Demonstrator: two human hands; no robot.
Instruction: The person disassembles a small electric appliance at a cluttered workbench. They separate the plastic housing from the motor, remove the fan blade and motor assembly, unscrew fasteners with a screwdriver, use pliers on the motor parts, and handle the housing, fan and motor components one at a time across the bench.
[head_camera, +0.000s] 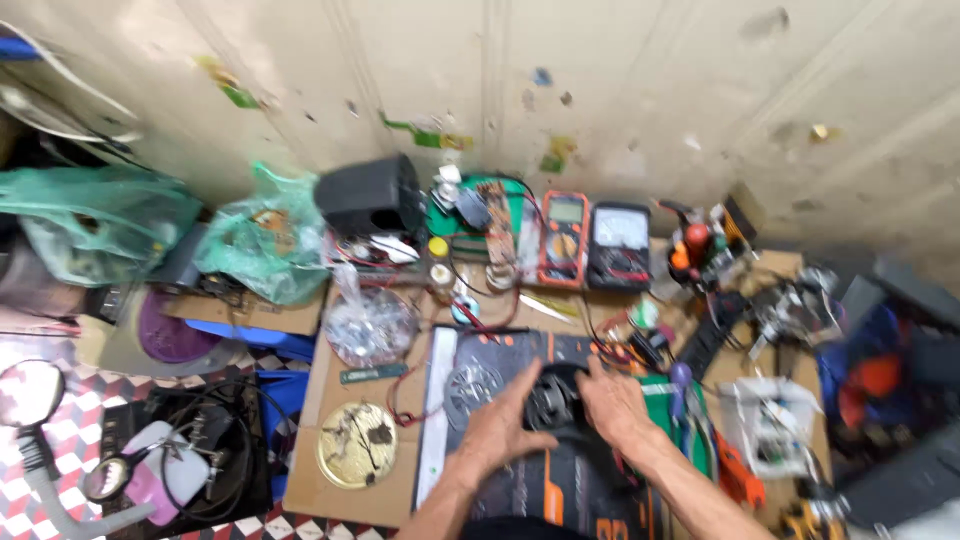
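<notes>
Both hands close around a round black motor-like part (553, 398), the left hand (500, 425) cupping its left side with fingers curled over the rim, the right hand (612, 405) pressed against its right side with fingers spread across the top. Blur hides the finer detail of the part. It sits over a dark work mat (500, 355) with orange markings, which lies on a cardboard-covered bench (310, 470).

Taking the mat as the landmark: just left of it lies a round gold lid (357, 445) holding small scraps, and above that a clear plastic bag (368, 325) of small pale pieces. Beyond the mat's far edge, against the wall, stand an orange multimeter (564, 238) and a dark analogue meter (618, 245) side by side. Farther left of those sits a black box-shaped housing (370, 195), with a green plastic bag (262, 240) beside it. Right of the mat, a clear bag (772, 420) of small parts rests near a clutter of tools and wires. Far left, off the bench, a magnifier lamp (30, 392) stands above the tiled floor.
</notes>
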